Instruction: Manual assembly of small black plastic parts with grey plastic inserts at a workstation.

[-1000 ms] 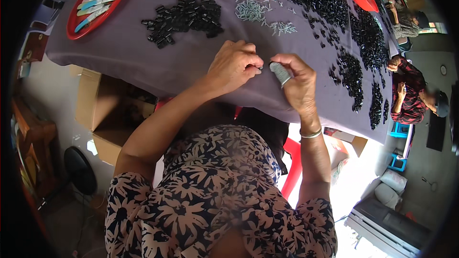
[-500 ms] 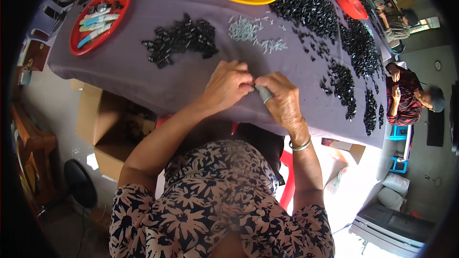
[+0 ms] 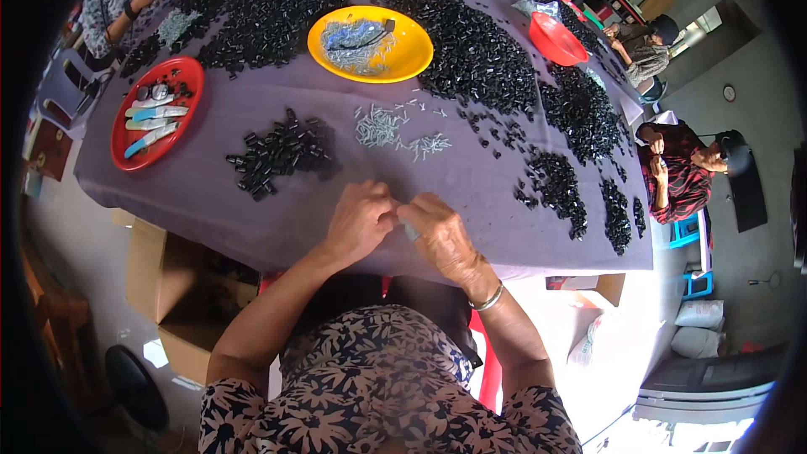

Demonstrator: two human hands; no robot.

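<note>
My left hand [image 3: 363, 217] and my right hand [image 3: 444, 240] meet just above the near edge of the cloth-covered table [image 3: 471, 193]. The fingers of both are pinched together, and whatever is between them is too small and covered to make out. A grey finger cover [image 3: 409, 230] sits on a digit of my right hand, and a bracelet [image 3: 487, 296] is round that wrist. Beyond my left hand lies a small heap of short black parts [image 3: 282, 155]. Straight ahead of my hands, small clear pin-like pieces [image 3: 380, 128] are scattered on the cloth.
A yellow plate [image 3: 414, 60] holds more clear pieces. On the left, a red plate [image 3: 195, 80] carries blue-and-white-handled tools [image 3: 151, 139]. Large spreads of black parts [image 3: 479, 59] cover the far side, near a red basin [image 3: 558, 40]. Co-workers sit around; a cardboard box [image 3: 145, 273] stands below left.
The view has tilted up, so the table's far side and more people show. My hands have drawn closer together, fingers still pinched.
</note>
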